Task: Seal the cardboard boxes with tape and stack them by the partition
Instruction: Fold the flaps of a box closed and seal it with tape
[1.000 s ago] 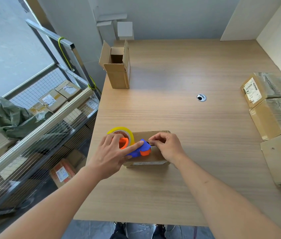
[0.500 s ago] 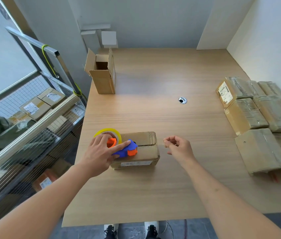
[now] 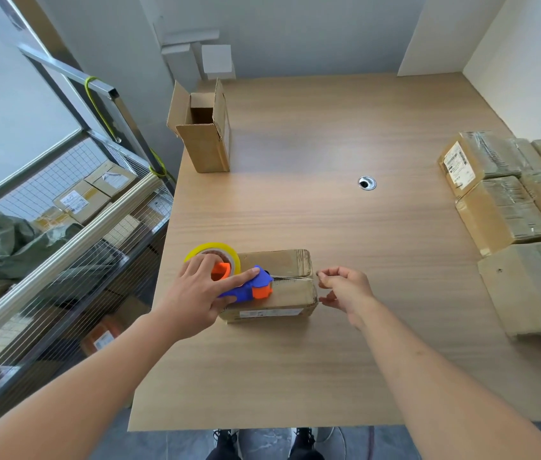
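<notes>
The cardboard box (image 3: 274,285) lay near the table's (image 3: 295,370) front-left part, at about 7 o'clock from the cable grommet (image 3: 367,183). The tape dispenser (image 3: 245,287) was held down on the box's left half by the left hand (image 3: 201,293), fingers curled over the blue body and the yellow roll (image 3: 212,252), apparently to anchor the roll while tape was drawn. A strip of clear tape (image 3: 290,278) was stretched toward 3 o'clock along the lid seam, its free end pinched between thumb and forefinger of the right hand (image 3: 345,292), just past the box's right edge, likely so it could be folded down that side. Sealed boxes (image 3: 501,210) were stacked at 3 o'clock beside the partition (image 3: 527,68); an open carton (image 3: 204,134) stood at 11 o'clock. Bare tabletop lay between box and stack. The table's left edge ran close beside the dispenser, leaving little room there.
</notes>
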Demonstrator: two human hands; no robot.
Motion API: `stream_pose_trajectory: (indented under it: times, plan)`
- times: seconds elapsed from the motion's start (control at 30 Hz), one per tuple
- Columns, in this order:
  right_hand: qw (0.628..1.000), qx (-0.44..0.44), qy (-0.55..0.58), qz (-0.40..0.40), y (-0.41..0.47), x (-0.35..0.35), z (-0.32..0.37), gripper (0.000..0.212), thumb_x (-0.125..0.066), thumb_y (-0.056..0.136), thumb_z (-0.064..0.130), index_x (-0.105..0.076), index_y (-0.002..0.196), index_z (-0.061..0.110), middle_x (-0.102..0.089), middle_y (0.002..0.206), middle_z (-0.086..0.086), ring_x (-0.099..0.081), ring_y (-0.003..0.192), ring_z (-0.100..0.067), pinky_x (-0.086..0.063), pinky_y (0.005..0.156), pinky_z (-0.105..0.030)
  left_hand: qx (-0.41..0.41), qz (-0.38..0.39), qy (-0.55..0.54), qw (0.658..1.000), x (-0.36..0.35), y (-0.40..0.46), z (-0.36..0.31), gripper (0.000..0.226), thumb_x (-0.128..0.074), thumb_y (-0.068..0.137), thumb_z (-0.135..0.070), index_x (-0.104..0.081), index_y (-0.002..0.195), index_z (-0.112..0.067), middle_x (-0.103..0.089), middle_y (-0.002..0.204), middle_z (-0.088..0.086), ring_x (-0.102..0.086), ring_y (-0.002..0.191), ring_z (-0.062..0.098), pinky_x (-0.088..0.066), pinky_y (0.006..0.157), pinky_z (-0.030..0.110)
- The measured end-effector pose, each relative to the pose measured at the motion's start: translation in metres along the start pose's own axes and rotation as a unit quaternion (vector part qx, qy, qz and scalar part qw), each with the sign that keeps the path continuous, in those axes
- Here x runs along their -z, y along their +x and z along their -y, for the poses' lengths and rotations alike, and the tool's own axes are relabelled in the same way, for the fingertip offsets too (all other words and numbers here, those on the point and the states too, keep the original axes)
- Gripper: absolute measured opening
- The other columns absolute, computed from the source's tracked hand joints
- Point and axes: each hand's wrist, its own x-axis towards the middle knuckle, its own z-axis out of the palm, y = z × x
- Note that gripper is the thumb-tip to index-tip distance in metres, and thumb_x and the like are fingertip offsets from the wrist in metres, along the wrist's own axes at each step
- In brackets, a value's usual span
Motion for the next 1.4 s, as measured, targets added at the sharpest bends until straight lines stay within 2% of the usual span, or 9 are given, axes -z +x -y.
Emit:
stream_pose_trajectory:
  times: [0.23, 0.33, 0.43, 0.6, 0.73, 0.87, 1.07, 1.23, 1.4]
  plan:
    - [0.998, -0.026, 0.049, -0.009, -0.002, -0.017, -0.009, 0.013, -0.081, 0.085, 0.018, -0.079, 0.097, 0.022, -0.077, 0.078, 0.01, -0.059, 0.072, -0.01, -0.058, 0.065, -0.03, -0.006, -0.02, -0.001, 1.0, -0.003, 0.0, -0.002, 0.062, -0.05, 0.103, -0.043, -0.021, 0.156, -0.057, -0.046, 0.126, 0.007, -0.045, 0.119, 0.032, -0.041, 0.101, 0.047]
    - [0.997, -0.041, 0.058, 0.005, -0.008, -0.02, -0.008, 0.031, -0.075, 0.087, 0.024, -0.068, 0.114, 0.038, -0.064, 0.104, 0.014, -0.056, 0.093, -0.006, -0.059, 0.067, -0.03, -0.007, -0.029, 0.005, 1.0, -0.003, -0.001, -0.005, 0.058, -0.043, 0.102, -0.047, -0.024, 0.155, -0.056, -0.048, 0.125, 0.008, -0.046, 0.117, 0.032, -0.041, 0.099, 0.046]
    - [0.999, -0.02, 0.05, -0.002, -0.011, -0.033, -0.006, 0.025, -0.064, 0.093, 0.025, -0.065, 0.117, 0.032, -0.072, 0.11, 0.005, -0.063, 0.092, -0.015, -0.053, 0.075, -0.03, -0.01, -0.039, 0.008, 0.999, -0.004, -0.002, -0.006, 0.057, -0.041, 0.101, -0.048, -0.026, 0.155, -0.055, -0.049, 0.124, 0.007, -0.047, 0.115, 0.031, -0.04, 0.098, 0.045]
    - [0.949, 0.259, -0.167, -0.065, -0.024, -0.068, -0.01, 0.04, -0.03, 0.11, 0.035, -0.049, 0.145, 0.033, -0.041, 0.155, 0.012, -0.039, 0.14, -0.005, -0.03, 0.108, -0.021, -0.017, -0.024, 0.002, 1.0, 0.001, -0.001, -0.005, 0.063, -0.052, 0.101, -0.046, -0.022, 0.155, -0.057, -0.049, 0.125, 0.008, -0.046, 0.117, 0.032, -0.039, 0.101, 0.046]
    - [0.905, 0.305, -0.289, -0.063, -0.022, -0.068, -0.023, 0.043, -0.026, 0.109, 0.042, -0.043, 0.148, 0.041, -0.018, 0.166, 0.022, -0.027, 0.15, -0.008, -0.034, 0.115, -0.037, -0.034, 0.014, -0.015, 0.999, 0.019, 0.007, -0.002, 0.062, -0.05, 0.102, -0.05, -0.017, 0.152, -0.065, -0.045, 0.128, 0.004, -0.039, 0.125, 0.03, -0.032, 0.11, 0.046]
    - [0.88, 0.295, -0.362, -0.086, -0.025, -0.072, -0.024, 0.055, -0.012, 0.103, 0.06, -0.032, 0.153, 0.047, -0.005, 0.166, 0.027, -0.022, 0.153, -0.016, -0.024, 0.121, -0.048, -0.041, 0.099, -0.051, 0.993, 0.045, 0.021, 0.005, 0.057, -0.043, 0.102, -0.056, -0.011, 0.147, -0.073, -0.042, 0.113, -0.004, -0.038, 0.111, 0.022, -0.032, 0.105, 0.039]
    - [0.862, 0.272, -0.421, -0.079, -0.028, -0.072, -0.021, 0.066, 0.002, 0.095, 0.066, -0.018, 0.156, 0.051, 0.01, 0.165, 0.029, -0.009, 0.157, -0.02, -0.011, 0.125, -0.051, 0.04, 0.244, -0.21, 0.946, 0.074, 0.035, 0.026, 0.049, -0.052, 0.101, -0.051, -0.03, 0.136, -0.078, -0.051, 0.107, -0.006, -0.048, 0.107, 0.018, -0.039, 0.097, 0.041]
    - [0.843, 0.262, -0.462, -0.083, -0.026, -0.07, -0.019, 0.059, -0.005, 0.101, 0.065, -0.011, 0.157, 0.05, 0.013, 0.167, 0.024, -0.009, 0.157, -0.025, -0.014, 0.124, -0.053, 0.075, 0.313, -0.368, 0.872, 0.085, 0.029, 0.065, 0.046, -0.058, 0.104, -0.028, -0.053, 0.133, -0.063, -0.058, 0.134, -0.026, -0.055, 0.123, 0.009, -0.039, 0.109, 0.039]
    - [0.831, 0.258, -0.486, -0.084, -0.024, -0.072, -0.02, 0.059, -0.009, 0.101, 0.069, -0.008, 0.157, 0.049, 0.013, 0.167, 0.021, -0.01, 0.156, -0.028, -0.02, 0.123, -0.054, 0.131, 0.334, -0.417, 0.835, 0.073, 0.007, 0.123, 0.046, -0.057, 0.105, -0.016, -0.062, 0.131, -0.054, -0.069, 0.125, -0.019, -0.064, 0.113, 0.01, -0.041, 0.105, 0.036]
